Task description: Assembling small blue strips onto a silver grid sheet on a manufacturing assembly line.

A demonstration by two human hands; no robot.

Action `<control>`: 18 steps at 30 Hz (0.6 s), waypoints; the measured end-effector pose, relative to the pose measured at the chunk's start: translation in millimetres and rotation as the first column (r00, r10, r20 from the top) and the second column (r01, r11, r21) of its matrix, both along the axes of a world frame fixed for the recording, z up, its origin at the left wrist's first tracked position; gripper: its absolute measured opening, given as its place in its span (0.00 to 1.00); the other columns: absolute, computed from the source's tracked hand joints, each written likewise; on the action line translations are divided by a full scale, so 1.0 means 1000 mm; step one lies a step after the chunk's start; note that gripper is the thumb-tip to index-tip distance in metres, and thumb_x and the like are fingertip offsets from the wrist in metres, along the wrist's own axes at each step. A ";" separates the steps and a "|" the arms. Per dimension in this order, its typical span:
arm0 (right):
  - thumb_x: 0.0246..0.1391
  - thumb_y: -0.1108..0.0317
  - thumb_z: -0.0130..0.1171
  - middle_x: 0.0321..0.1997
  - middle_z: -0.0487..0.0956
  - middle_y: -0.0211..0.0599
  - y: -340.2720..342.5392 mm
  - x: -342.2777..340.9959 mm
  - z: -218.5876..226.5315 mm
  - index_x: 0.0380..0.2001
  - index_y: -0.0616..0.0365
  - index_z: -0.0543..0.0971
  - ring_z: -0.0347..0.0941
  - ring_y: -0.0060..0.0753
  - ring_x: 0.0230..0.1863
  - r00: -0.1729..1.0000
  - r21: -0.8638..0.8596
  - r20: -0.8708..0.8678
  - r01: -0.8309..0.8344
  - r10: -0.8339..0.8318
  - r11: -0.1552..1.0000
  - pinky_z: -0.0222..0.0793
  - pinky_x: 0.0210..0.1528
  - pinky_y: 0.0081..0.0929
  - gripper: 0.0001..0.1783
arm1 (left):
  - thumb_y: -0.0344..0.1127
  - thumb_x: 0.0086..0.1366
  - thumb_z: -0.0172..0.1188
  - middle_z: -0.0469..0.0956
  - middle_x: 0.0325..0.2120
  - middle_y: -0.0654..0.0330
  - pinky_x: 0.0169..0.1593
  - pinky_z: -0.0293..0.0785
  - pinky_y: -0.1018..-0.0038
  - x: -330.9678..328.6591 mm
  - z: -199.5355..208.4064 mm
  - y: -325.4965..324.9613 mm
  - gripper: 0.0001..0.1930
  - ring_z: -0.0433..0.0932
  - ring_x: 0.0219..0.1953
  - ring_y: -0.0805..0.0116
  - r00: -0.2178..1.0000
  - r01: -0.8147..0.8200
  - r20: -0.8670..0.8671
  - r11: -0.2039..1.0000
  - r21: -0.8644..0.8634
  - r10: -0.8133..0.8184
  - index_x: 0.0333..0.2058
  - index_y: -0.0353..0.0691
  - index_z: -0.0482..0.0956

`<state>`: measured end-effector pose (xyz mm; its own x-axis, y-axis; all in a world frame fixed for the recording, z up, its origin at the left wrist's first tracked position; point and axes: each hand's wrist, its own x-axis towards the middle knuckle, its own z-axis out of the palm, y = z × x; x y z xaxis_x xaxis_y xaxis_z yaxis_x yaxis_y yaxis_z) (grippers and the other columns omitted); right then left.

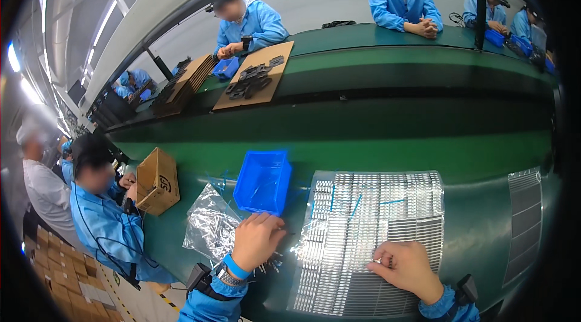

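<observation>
My left hand, in a blue wristband and a metal-banded watch, hangs with bent fingers over loose small silver pieces. They lie beside a clear bag full of similar pieces. Those fingertips are turned away, so anything in them is hidden. My right hand pinches a small silver piece above a clear ribbed sheet. Rows of silver pieces fill much of this sheet; grey ribbed areas show at its lower middle and right. Thin blue strips lie across it. Just beyond my left hand stands a blue plastic bin.
A cardboard box stands at the left, by a seated co-worker in blue. Another grey ribbed sheet lies far right. Across the green bench, a co-worker sits behind cardboard bearing black parts. Another person rests clasped hands there.
</observation>
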<state>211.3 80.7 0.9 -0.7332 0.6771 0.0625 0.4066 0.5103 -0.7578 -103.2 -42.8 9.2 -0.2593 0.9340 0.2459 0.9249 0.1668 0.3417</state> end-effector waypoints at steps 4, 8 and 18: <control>0.48 0.61 0.75 0.17 0.79 0.26 -0.001 0.003 -0.003 0.27 0.52 0.82 0.75 0.26 0.16 1.000 -0.013 -0.004 -0.011 0.011 1.000 0.68 0.21 0.25 0.11 | 0.29 0.56 0.67 0.80 0.28 0.60 0.38 0.75 0.60 0.001 -0.006 0.000 0.05 0.79 0.35 0.54 0.999 0.002 -0.049 1.000 -0.009 -0.003 0.32 0.41 0.81; 0.48 0.61 0.75 0.17 0.79 0.26 -0.002 0.002 -0.005 0.27 0.52 0.83 0.75 0.27 0.16 1.000 -0.039 -0.020 -0.007 0.006 0.999 0.68 0.21 0.24 0.11 | 0.28 0.57 0.66 0.78 0.28 0.58 0.38 0.75 0.59 0.002 -0.012 -0.003 0.04 0.78 0.35 0.52 0.997 -0.030 -0.071 0.999 -0.018 0.028 0.31 0.40 0.80; 0.49 0.62 0.75 0.19 0.80 0.27 0.002 0.007 -0.003 0.28 0.54 0.83 0.76 0.24 0.17 1.000 -0.055 -0.022 -0.001 -0.001 0.999 0.69 0.21 0.21 0.11 | 0.18 0.56 0.60 0.77 0.32 0.54 0.45 0.70 0.59 0.029 0.019 -0.006 0.10 0.74 0.43 0.49 0.994 0.076 -0.083 0.993 0.089 -0.069 0.34 0.38 0.73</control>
<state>218.5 83.1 -1.8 -0.7321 0.6800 0.0412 0.3898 0.4678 -0.7932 -74.0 -49.0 28.6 -0.1676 0.9222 0.3486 0.9584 0.0695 0.2769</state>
